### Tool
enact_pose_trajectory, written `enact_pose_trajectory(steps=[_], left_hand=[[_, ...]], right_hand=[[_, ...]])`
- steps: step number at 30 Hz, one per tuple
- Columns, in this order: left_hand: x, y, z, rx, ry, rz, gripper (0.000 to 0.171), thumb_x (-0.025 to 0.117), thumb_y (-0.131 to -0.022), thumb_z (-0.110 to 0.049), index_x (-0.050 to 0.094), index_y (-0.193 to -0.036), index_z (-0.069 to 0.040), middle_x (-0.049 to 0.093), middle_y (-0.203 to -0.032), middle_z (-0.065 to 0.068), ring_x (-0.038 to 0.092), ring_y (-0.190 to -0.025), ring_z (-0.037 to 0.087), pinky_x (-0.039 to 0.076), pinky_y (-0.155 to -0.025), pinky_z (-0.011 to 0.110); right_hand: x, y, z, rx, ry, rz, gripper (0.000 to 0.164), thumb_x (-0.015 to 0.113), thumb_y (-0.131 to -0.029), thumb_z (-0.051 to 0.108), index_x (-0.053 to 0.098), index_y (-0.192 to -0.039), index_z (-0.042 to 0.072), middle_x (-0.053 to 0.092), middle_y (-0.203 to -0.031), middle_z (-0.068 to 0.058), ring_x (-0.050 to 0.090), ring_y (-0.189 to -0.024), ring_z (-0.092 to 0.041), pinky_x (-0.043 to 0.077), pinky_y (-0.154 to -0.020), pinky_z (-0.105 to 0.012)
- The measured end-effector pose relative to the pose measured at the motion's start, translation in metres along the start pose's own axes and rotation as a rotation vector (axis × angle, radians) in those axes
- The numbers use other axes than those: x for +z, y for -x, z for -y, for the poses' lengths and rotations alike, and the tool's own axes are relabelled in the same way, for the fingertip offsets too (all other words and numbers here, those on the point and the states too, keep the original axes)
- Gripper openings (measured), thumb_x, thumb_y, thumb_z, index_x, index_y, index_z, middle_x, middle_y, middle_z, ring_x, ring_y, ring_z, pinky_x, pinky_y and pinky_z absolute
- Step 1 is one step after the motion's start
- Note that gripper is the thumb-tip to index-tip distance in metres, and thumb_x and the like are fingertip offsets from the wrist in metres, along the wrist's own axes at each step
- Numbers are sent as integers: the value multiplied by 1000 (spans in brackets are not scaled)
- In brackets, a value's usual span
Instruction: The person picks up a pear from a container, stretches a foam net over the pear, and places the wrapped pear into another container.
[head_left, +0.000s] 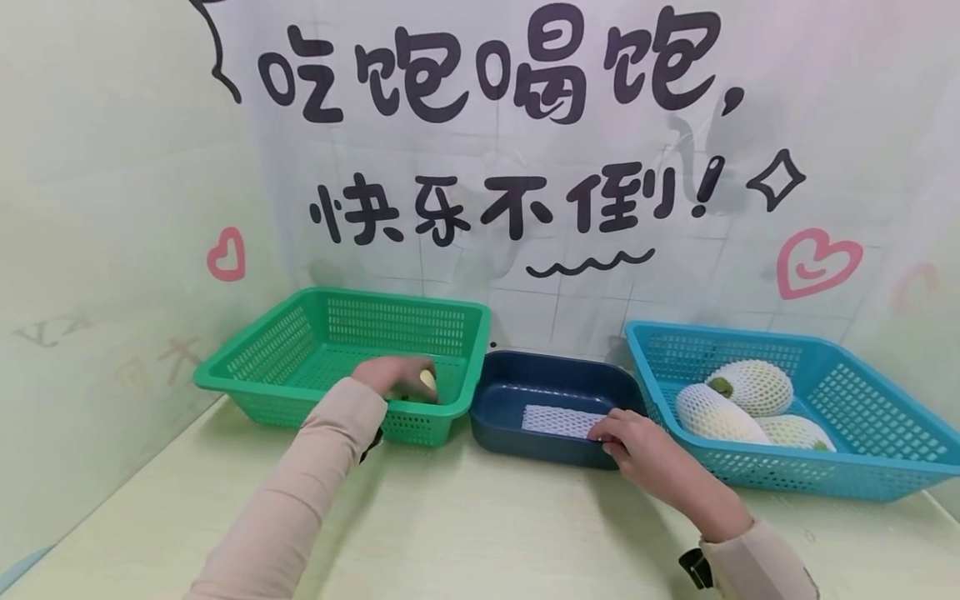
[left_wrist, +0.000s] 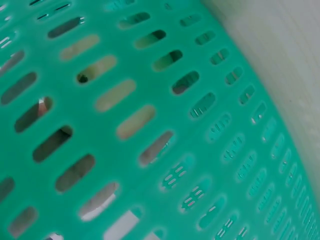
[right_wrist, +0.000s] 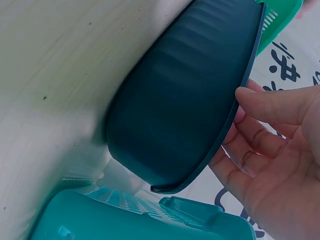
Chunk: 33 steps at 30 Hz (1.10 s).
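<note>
Reaching over the front rim of the green basket (head_left: 247, 367), my left hand (head_left: 395, 375) grips a pale yellow fruit (head_left: 428, 382) inside it. The fingers cover most of that fruit. In the left wrist view, the slotted basket wall (left_wrist: 180, 135) lets parts of a pale yellow-green surface show through. My right hand (head_left: 645, 454) holds the front right rim of the dark blue tray (head_left: 540, 452). Its thumb lies outside the rim and the fingers reach inside, as the right wrist view shows. A flat white foam net (head_left: 562, 422) lies in the tray, its right end at my fingertips.
On the right, a blue basket (head_left: 892, 400) contains several pale fruits in white foam nets (head_left: 716, 414). The tray stands between both baskets, close to each. A printed white sheet (head_left: 525, 287) hangs behind them. Pale wood-grained table (head_left: 450, 525) lies in front.
</note>
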<state>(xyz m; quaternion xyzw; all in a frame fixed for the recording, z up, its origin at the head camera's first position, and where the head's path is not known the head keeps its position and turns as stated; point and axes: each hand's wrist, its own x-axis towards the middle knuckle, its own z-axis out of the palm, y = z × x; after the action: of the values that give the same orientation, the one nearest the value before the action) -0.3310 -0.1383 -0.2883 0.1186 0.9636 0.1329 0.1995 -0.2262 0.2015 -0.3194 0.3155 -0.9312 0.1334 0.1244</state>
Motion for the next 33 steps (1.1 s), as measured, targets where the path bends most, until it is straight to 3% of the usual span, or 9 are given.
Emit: enact_pose_trajectory(steps=[5, 9, 15, 18, 25, 33], left_hand=[[1, 6, -1, 0, 7, 37, 46, 57, -89, -33, 46, -127, -11, 45, -130, 15, 47, -115, 29, 42, -90, 44], [0, 10, 0, 21, -47, 65, 42, 51, -92, -33, 47, -128, -12, 40, -139, 15, 41, -126, 32, 39, -97, 48], [-3, 18, 5, 55, -51, 49, 44, 50, -92, -35, 48, -131, -13, 39, -142, 15, 40, -127, 34, 39, -97, 49], [-6, 23, 10, 60, -6, 9, 48, 55, -88, -37, 48, -130, -15, 43, -137, 13, 45, -119, 30, 42, -91, 45], [-19, 36, 11, 56, 117, -81, 47, 61, -84, -37, 48, -126, -19, 50, -119, 13, 52, -98, 28, 51, -63, 37], [-27, 53, 2, 138, 229, -164, 45, 62, -84, -35, 48, -125, -20, 48, -119, 15, 56, -85, 25, 52, -55, 31]], right_hand=[[-2, 0, 2, 3, -10, 12, 21, 59, -82, -8, 67, -95, 7, 63, -88, -4, 58, -82, -16, 52, -69, -28], [-2, 0, 2, 4, -20, 24, 21, 59, -83, -7, 67, -96, 7, 63, -89, -4, 58, -82, -16, 52, -68, -27], [-3, 1, 3, 15, -40, 30, 21, 58, -84, -6, 67, -97, 7, 63, -89, -4, 58, -82, -16, 51, -68, -27], [-2, 1, 4, 16, -41, 22, 20, 58, -84, -6, 67, -96, 7, 63, -89, -3, 58, -82, -16, 51, -69, -27], [-2, 1, 3, 18, -44, 17, 19, 58, -84, -6, 67, -96, 6, 62, -87, -4, 57, -80, -14, 51, -68, -26], [-2, 0, 3, 21, -44, 18, 19, 58, -84, -6, 67, -96, 6, 62, -86, -4, 57, -80, -14, 51, -69, -27]])
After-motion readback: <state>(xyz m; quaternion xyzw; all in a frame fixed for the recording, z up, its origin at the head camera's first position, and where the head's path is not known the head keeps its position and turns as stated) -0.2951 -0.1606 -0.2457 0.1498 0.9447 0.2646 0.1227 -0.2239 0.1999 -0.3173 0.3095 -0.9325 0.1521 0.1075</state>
